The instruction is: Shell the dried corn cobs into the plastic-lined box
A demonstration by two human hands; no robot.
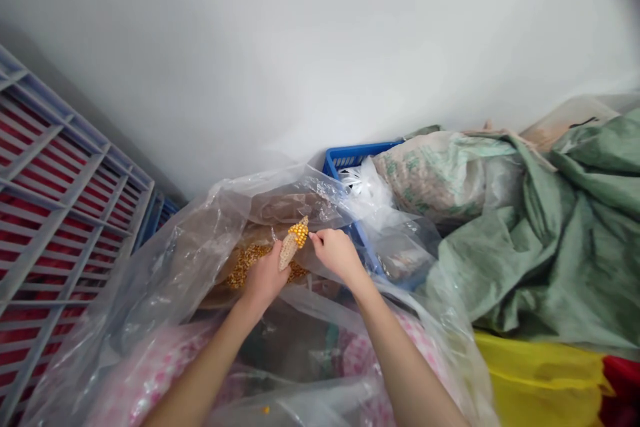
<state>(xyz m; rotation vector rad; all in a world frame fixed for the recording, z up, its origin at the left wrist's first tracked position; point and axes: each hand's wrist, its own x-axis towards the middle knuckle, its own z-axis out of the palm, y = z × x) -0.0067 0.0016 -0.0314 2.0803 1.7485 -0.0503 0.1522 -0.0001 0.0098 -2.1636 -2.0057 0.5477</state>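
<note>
My left hand [266, 275] is closed around the lower part of a corn cob [289, 251], which tilts up and to the right. Its lower stretch is bare and pale, while yellow kernels still cover a band near the tip. Just right of that band, my right hand [336, 251] is closed with thumb and finger pressed together; whether anything is between them I cannot make out. Below the cob, loose corn kernels [246, 265] lie in a large clear plastic bag [200, 240] spread open around both forearms.
At the left stands a pale slatted crate [65, 203] with red showing behind it. A blue basket [334, 161] holds white plastic and a filled sack [435, 170]. Green cloth [540, 260] drapes over the right side, above a yellow bag [543, 373]. A white wall [300, 47] rises behind.
</note>
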